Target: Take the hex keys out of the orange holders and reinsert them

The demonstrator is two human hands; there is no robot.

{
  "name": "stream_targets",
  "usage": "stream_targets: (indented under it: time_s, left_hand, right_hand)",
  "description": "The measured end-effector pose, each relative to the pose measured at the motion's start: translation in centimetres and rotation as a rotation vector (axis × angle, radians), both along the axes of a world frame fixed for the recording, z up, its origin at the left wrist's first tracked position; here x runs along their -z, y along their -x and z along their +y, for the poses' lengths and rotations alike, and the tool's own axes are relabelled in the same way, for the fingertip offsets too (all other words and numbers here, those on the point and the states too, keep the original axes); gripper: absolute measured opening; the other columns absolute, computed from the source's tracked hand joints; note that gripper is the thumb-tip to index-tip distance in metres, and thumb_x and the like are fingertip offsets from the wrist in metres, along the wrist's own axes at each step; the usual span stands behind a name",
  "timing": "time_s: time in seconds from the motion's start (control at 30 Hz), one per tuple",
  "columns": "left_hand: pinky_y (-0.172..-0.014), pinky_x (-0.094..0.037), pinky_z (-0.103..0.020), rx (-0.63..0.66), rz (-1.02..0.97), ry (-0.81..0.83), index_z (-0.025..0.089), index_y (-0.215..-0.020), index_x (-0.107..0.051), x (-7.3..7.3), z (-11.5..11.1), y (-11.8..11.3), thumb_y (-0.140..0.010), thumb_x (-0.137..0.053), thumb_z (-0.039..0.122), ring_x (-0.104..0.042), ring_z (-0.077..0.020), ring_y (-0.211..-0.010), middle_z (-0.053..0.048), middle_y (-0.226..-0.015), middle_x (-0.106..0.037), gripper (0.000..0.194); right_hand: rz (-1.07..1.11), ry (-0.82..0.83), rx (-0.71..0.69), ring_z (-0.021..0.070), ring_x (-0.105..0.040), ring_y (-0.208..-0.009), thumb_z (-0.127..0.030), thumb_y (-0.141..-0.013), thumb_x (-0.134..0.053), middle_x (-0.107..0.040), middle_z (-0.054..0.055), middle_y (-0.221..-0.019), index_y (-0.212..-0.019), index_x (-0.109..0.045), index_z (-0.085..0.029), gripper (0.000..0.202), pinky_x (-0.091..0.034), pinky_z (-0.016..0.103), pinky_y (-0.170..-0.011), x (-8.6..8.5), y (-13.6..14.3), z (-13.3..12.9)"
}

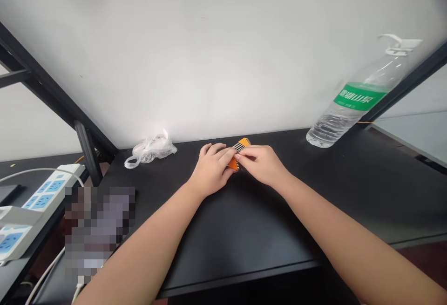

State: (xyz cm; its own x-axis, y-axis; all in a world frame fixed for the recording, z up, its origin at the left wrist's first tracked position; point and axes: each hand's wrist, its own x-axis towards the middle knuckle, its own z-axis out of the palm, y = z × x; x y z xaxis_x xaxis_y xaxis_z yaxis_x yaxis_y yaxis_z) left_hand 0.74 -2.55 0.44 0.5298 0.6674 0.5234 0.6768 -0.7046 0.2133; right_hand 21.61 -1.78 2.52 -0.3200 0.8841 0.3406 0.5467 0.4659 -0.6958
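Observation:
A small orange pack with black and white stripes [244,142] lies at the back middle of the black table, mostly covered by my fingers. My left hand [213,167] is laid over its left side, fingers across the top and thumb along the near edge, gripping it. From the right, my right hand [263,163] pinches with thumb and forefinger at the pack's striped part. What exactly sits between those fingertips is hidden. The pack's exact kind does not show.
A crumpled clear plastic bag [153,149] lies at the back left. On the right stands a large water bottle [359,95] with a green label. A white power strip [45,198] with cables and a blurred-out object [111,221] are at the left. Behind rises a white wall [223,63].

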Motion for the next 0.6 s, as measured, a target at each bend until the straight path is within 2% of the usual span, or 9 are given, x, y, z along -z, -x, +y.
stream_targets:
  time_s: [0.17, 0.27, 0.37, 0.47, 0.53, 0.6]
  left_hand:
    - [-0.110, -0.039, -0.049, 0.022, -0.030, 0.013, 0.023, -0.136, -0.053, 0.1, 0.3, 0.1, -0.097, -0.060, 0.028, -0.060, -0.0274, -0.122, -0.009, -0.128, -0.069, 0.040]
    - [-0.109, -0.041, -0.048, 0.051, -0.051, 0.010, 0.023, -0.134, -0.054, 0.2, 0.3, 0.1, -0.098, -0.060, 0.031, -0.061, -0.0266, -0.120, -0.008, -0.126, -0.070, 0.038]
    - [-0.107, -0.043, -0.046, 0.072, -0.104, -0.011, 0.023, -0.139, -0.051, 0.6, 0.4, 0.2, -0.097, -0.062, 0.029, -0.061, -0.0260, -0.122, -0.009, -0.129, -0.068, 0.045]
    - [-0.104, -0.046, -0.047, 0.024, -0.120, -0.027, 0.023, -0.143, -0.049, 1.0, 0.7, 0.6, -0.095, -0.063, 0.028, -0.062, -0.0272, -0.120, -0.010, -0.130, -0.068, 0.050]
    - [-0.101, -0.048, -0.047, -0.043, -0.113, -0.016, 0.022, -0.143, -0.050, 1.2, 1.1, 1.0, -0.094, -0.065, 0.029, -0.063, -0.0282, -0.116, -0.010, -0.127, -0.069, 0.051]
    - [-0.100, -0.049, -0.047, -0.114, -0.128, -0.004, 0.022, -0.143, -0.051, 1.5, 1.6, 1.5, -0.093, -0.067, 0.030, -0.063, -0.0287, -0.115, -0.010, -0.126, -0.069, 0.053]
  right_hand:
    - [0.368, 0.377, -0.099, 0.0199, -0.060, -0.069, -0.059, -0.092, -0.064, -0.066, 0.003, -0.073, -0.078, -0.072, -0.021, 0.041, -0.052, 0.036, -0.066, 0.8, 0.1, 0.9]
    - [0.500, 0.503, -0.122, 0.0184, -0.059, -0.066, -0.062, -0.087, -0.070, -0.062, 0.003, -0.072, -0.074, -0.069, -0.020, 0.044, -0.052, 0.035, -0.065, 1.3, 0.3, 1.2]
    - [0.534, 0.578, -0.165, 0.0186, -0.061, -0.069, -0.061, -0.086, -0.072, -0.063, 0.004, -0.076, -0.080, -0.070, -0.019, 0.042, -0.054, 0.036, -0.068, 1.7, 0.5, 1.3]
    - [0.395, 0.533, -0.146, 0.0205, -0.065, -0.071, -0.061, -0.092, -0.063, -0.065, 0.005, -0.079, -0.086, -0.073, -0.020, 0.043, -0.055, 0.037, -0.070, 1.9, -0.1, 1.6]
    - [0.153, 0.400, -0.160, 0.0227, -0.067, -0.076, -0.055, -0.096, -0.058, -0.068, 0.006, -0.083, -0.091, -0.076, -0.021, 0.039, -0.055, 0.039, -0.074, 1.7, -1.2, 1.9]
    - [-0.143, 0.226, -0.237, 0.0254, -0.067, -0.090, -0.044, -0.095, -0.061, -0.070, 0.007, -0.094, -0.102, -0.080, -0.027, 0.027, -0.053, 0.040, -0.084, 1.4, -2.5, 2.2]
